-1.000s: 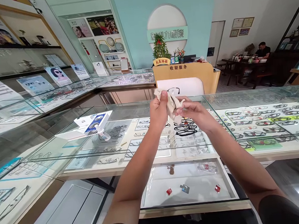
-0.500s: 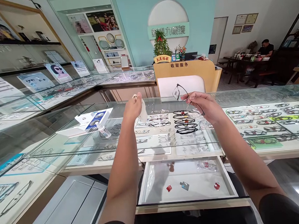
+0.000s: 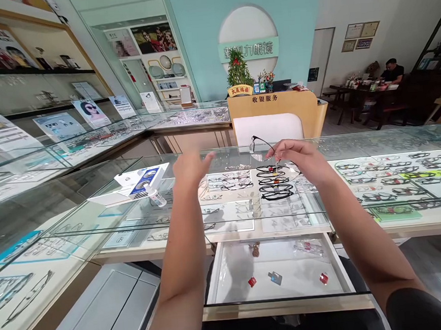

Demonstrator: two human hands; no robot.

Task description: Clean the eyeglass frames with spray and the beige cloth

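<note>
My right hand (image 3: 300, 159) pinches a pair of dark-framed eyeglasses (image 3: 261, 139) above the glass counter. One lens rim shows left of the fingers; the rest is partly hidden by the hand. My left hand (image 3: 191, 168) is raised over the counter to the left, apart from the eyeglasses. Its thumb sticks out away from the fingers, which are smeared by motion, and I see nothing held there. Below the right hand lie several dark eyeglasses (image 3: 275, 181) in a column. A small white bottle (image 3: 156, 196) stands left of my left forearm.
An open white box (image 3: 130, 185) lies on the glass counter (image 3: 106, 214). Below, a pulled-out white drawer (image 3: 251, 267) holds red tags, a grey tag and a clear bag. Display rows of eyeglasses fill the right. A person (image 3: 392, 72) sits far back at a table.
The pale cloth that hung from my left hand no longer shows. That hand has shifted slightly left, and its thumb has spread out. My right hand has turned the eyeglasses, lowering their raised rim.
</note>
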